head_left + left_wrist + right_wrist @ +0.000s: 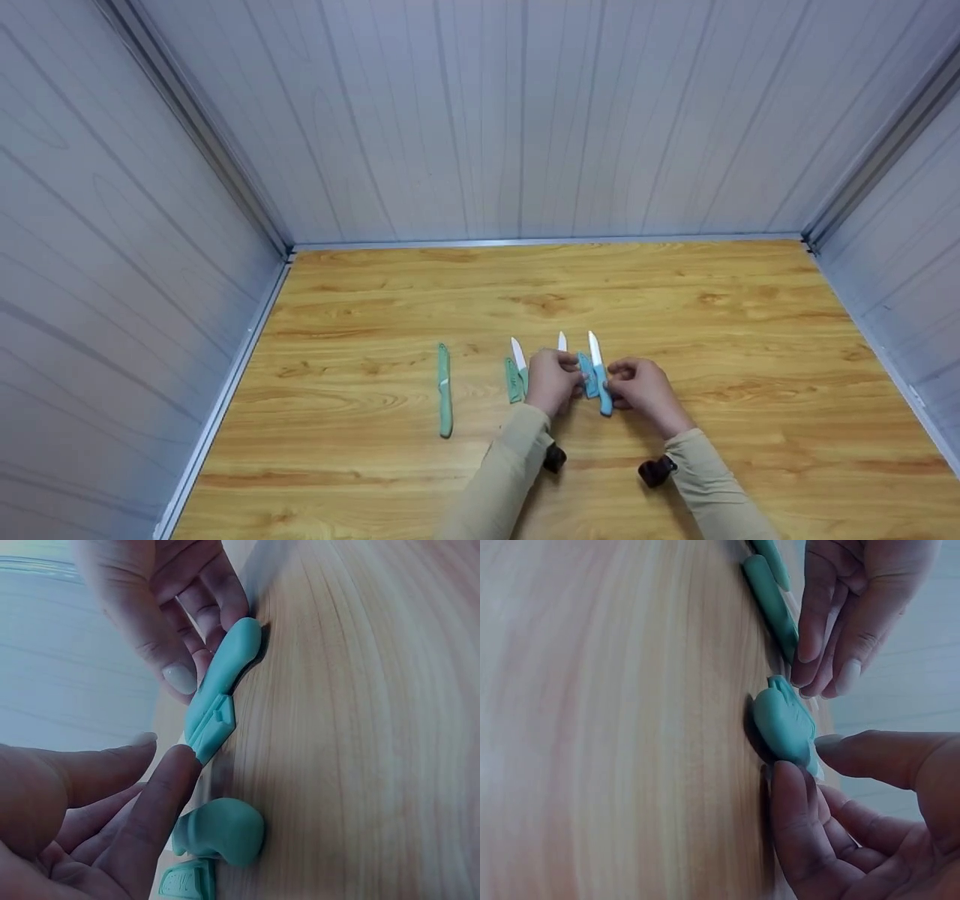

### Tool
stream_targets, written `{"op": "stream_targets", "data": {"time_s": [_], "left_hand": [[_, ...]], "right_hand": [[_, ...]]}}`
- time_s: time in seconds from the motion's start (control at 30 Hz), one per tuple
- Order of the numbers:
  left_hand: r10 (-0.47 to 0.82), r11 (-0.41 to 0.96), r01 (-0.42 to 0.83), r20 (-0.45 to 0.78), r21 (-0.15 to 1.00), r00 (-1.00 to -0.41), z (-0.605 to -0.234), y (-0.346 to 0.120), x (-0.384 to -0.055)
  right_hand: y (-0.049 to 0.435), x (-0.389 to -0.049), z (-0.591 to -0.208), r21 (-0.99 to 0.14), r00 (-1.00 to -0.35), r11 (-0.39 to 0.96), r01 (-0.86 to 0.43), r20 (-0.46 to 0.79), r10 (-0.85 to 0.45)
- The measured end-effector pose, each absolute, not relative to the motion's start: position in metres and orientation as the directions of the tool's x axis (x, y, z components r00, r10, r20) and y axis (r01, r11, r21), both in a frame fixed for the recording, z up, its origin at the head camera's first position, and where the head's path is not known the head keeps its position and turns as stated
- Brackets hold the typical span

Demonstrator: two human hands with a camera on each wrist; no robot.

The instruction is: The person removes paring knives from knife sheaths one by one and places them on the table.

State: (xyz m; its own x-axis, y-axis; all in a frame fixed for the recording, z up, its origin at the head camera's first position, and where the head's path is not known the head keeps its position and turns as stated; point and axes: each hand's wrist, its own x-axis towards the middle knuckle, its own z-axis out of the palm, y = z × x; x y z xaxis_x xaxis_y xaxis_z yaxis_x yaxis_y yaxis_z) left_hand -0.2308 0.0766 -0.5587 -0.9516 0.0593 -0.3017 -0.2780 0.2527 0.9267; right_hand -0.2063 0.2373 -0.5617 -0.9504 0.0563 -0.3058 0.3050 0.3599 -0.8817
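A blue-handled knife (604, 397) with a white blade lies on the table beside a blue blade sheath (587, 373). My right hand (643, 390) pinches the knife's handle (780, 724) between thumb and fingers. On the other side, my left hand (553, 381) is at the sheath. Its index fingertip touches the end of the sheath (214, 727) in the left wrist view, while its thumb stands apart. Behind the left hand a second white blade (562, 341) pokes out, its handle hidden in the head view. Another rounded handle (225, 832) shows below in the left wrist view.
Left of my hands lie a green-handled knife (519, 352) with a white blade and a green sheath (514, 380). Farther left is a green knife (445, 412) in its sheath. Pale panel walls (480, 120) border the wooden table (360, 300) at the back and both sides.
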Motion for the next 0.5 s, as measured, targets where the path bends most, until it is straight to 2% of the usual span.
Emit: {"op": "stream_targets", "data": {"time_s": [0.33, 0.5], "left_hand": [[0.065, 0.226, -0.222, -0.242, 0.949, -0.968, -0.558, 0.07, -0.224], [0.068, 0.22, -0.209, -0.229, 0.953, -0.971, -0.552, 0.065, -0.219]], "right_hand": [[0.24, -0.204, -0.559, -0.879, -0.942, 0.346, 0.329, -0.333, 0.052], [0.242, -0.201, -0.56, -0.882, -0.951, 0.363, 0.301, -0.308, 0.04]]}}
